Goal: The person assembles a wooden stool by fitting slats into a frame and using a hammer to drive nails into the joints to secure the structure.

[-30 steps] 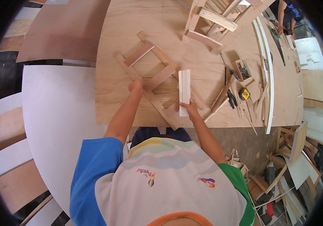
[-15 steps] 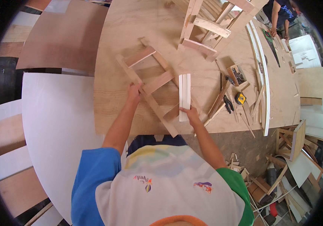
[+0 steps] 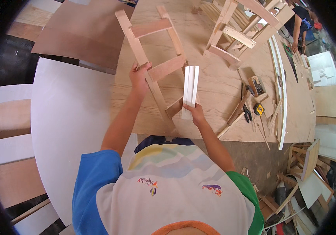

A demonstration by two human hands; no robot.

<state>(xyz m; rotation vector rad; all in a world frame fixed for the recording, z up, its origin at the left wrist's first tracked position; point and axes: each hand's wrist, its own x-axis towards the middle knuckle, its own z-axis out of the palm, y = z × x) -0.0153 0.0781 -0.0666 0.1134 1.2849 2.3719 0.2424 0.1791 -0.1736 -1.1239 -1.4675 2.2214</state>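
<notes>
My left hand [image 3: 139, 77] is closed around the left rail of a ladder-like wooden frame [image 3: 167, 68], which has two long rails and several crosspieces. The frame is tilted over the plywood table [image 3: 211, 94], its far end up and its near end by the table's front edge. In my right hand [image 3: 194, 112] is a short bundle of white strips [image 3: 191, 84], held upright in front of the frame's right rail. My right thumb lies across the strips, and the other fingers are hidden behind them.
Another wooden frame [image 3: 230, 37] stands at the back of the table. To the right lie a tape measure [image 3: 259, 109], pliers [image 3: 247, 114], a small wooden box [image 3: 257, 85] and long white strips [image 3: 279, 90]. A white board [image 3: 72, 125] is at left; a co-worker [image 3: 299, 27] is far right.
The wooden frame has been lifted and its far end raised, with my left hand still on its rail. The white strips stay in my right hand. My view has shifted a little.
</notes>
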